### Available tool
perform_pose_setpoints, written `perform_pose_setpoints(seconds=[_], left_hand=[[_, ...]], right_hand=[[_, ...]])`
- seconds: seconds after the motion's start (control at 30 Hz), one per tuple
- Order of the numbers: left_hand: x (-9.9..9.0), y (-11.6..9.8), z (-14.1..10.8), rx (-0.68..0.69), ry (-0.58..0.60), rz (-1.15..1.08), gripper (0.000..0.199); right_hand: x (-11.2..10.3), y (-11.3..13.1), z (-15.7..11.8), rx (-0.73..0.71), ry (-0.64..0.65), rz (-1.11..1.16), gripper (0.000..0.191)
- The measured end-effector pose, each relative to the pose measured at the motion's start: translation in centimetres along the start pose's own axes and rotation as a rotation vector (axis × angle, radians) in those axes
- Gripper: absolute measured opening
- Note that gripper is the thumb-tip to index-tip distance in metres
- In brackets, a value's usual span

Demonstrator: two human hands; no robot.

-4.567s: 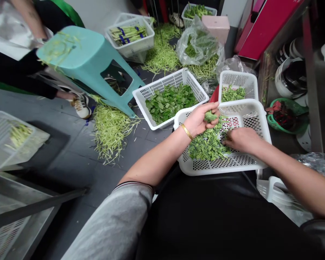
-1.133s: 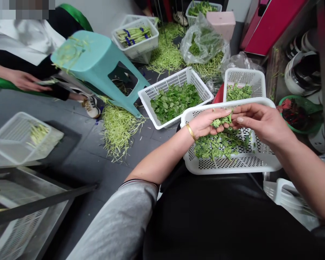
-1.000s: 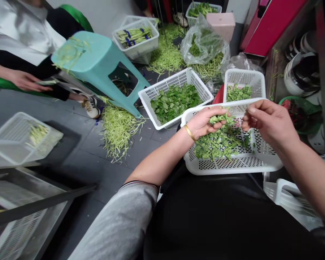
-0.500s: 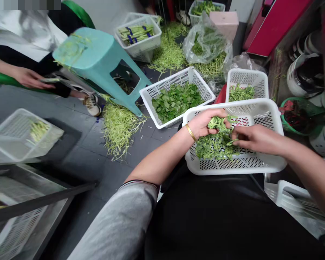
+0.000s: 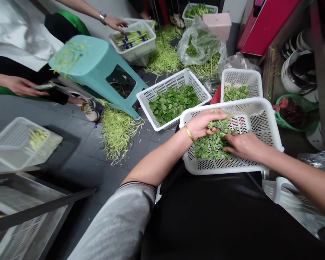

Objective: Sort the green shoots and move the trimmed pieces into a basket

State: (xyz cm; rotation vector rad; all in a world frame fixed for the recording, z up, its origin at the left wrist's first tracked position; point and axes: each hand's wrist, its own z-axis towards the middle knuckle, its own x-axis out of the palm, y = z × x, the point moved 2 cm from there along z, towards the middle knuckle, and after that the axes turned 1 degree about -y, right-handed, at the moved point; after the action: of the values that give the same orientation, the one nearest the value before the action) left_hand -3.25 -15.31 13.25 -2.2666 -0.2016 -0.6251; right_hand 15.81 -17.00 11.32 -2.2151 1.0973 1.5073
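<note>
A white perforated basket (image 5: pixel 268 119) rests at my lap with leafy green pieces (image 5: pixel 209 147) in its left part. Over it my left hand (image 5: pixel 207 124), with a gold bracelet at the wrist, has its fingers curled round a bunch of curly greens (image 5: pixel 219 124). My right hand (image 5: pixel 241 145) is low in the basket, close to the left one, its fingers bent down at the greens. Whether anything is between those fingertips is hidden.
Beyond stand a basket of dark leaves (image 5: pixel 176 103) and a smaller white basket (image 5: pixel 256 80). A teal stool (image 5: pixel 86 54) and stem piles (image 5: pixel 117 131) are to the left. A co-worker's hand (image 5: pixel 116 24) reaches to a basket of bundled stalks (image 5: pixel 139 50).
My right hand has moved left and down onto the greens. The co-worker's other hand has come into view at the stalk basket. The view has shifted slightly.
</note>
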Motion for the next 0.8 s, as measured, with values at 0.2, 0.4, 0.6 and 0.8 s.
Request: perform_pose_setpoints(seconds=[0.2,0.4,0.6,0.8], left_hand=[[0.2,0.5,0.1,-0.008,0.010,0.050,0.033],[0.5,0.6,0.2,-0.038,0.076,0.075,0.024],[0.3,0.6,0.5,-0.049,0.129,0.053,0.005],[0.0,0.4,0.1,-0.008,0.104,0.028,0.017]], right_hand=[[-1.9,-1.8,0.1,0.037,-0.024,0.301,0.022],[-5.6,-4.0,-1.1,0.001,-0.331,1.042,0.059],[-5.2,-2.1,-0.2,0.174,-0.702,0.565,0.048],[-3.8,-1.9,-2.7,0.122,-0.787,0.479,0.050]])
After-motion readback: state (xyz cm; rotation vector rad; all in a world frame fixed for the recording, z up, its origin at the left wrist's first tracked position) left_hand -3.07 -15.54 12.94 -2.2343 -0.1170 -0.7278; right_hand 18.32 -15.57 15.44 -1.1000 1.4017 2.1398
